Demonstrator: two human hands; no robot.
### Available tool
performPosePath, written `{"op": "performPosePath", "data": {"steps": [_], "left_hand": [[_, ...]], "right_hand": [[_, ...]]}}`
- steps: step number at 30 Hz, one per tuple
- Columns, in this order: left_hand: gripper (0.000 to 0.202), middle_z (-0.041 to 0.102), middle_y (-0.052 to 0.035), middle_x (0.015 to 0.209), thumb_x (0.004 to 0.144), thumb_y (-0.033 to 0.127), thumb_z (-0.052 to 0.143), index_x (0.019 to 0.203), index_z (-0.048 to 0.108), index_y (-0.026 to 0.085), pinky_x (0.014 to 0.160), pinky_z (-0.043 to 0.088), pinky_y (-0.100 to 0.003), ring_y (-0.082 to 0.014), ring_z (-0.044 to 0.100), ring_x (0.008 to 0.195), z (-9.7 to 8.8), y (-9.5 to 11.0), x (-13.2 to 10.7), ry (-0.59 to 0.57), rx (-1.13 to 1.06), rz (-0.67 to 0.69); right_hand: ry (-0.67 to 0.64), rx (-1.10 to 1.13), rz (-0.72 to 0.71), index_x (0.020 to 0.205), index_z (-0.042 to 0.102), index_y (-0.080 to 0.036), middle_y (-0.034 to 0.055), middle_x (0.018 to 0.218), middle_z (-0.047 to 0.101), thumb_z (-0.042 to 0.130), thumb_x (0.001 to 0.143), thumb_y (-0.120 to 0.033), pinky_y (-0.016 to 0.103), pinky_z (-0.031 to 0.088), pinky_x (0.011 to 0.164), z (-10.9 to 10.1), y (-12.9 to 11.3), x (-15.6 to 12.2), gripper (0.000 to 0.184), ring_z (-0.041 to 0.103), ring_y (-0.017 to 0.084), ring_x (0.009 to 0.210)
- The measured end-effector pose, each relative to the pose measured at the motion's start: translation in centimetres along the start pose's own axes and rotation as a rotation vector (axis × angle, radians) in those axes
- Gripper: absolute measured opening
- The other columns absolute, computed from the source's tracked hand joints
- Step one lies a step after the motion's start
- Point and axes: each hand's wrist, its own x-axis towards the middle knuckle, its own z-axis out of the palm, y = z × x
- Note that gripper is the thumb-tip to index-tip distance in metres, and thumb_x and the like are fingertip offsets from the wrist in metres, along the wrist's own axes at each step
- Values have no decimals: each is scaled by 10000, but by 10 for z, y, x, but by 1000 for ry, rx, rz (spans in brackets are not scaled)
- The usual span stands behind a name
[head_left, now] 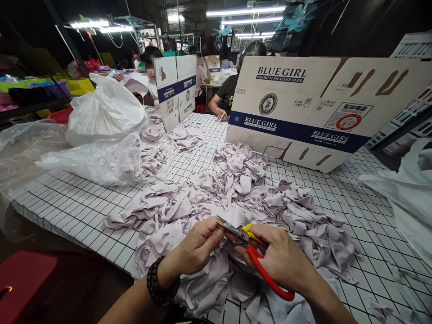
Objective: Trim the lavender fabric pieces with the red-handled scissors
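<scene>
In my right hand (278, 249) is a pair of scissors (257, 265) with one red and one yellow handle. Their blades point left and lie slightly apart, with the tips beside the fingers of my left hand (199, 245). Those fingers are pinched on the edge of a pale lilac fabric piece (232, 216), just by the blades; the exact bit gripped is mostly hidden. A dark beaded bracelet (158, 281) circles my left wrist. Under and around both hands spreads a heap of crumpled lilac fabric pieces (175, 202) with narrow straps.
The table (74, 211) has a white cover with a black grid. Printed cardboard sheets (286, 103) stand upright across it. Plastic bags (104, 112) lie at the left, another bag (411, 193) at the right. A red stool (27, 288) is at lower left. Other people sit beyond.
</scene>
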Motion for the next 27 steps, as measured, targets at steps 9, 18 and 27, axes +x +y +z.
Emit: {"op": "performPosePath", "data": {"steps": [9, 18, 27], "left_hand": [[396, 357, 42, 614, 973, 473, 412, 898, 614, 141, 510, 271, -226, -85, 316, 530, -2, 1, -1, 12, -164, -139], [375, 487, 16, 705, 926, 509, 494, 914, 580, 144, 497, 307, -195, -61, 374, 528, -2, -4, 2, 210, -406, -188], [389, 623, -18, 862, 786, 484, 698, 1014, 656, 171, 719, 457, -250, -157, 571, 783, 2, 25, -14, -282, -435, -297]], "right_hand": [[-104, 412, 120, 597, 416, -210, -67, 553, 360, 696, 743, -430, 234, 266, 487, 2, 25, 6, 385, 323, 96, 517], [-67, 892, 155, 716, 457, -215, -68, 617, 438, 762, 699, -418, 223, 325, 508, 43, 15, 29, 366, 390, 100, 555], [-118, 1016, 168, 707, 501, -221, -7, 622, 549, 736, 724, -517, 272, 456, 593, -4, -6, 16, 378, 553, 161, 610]]}}
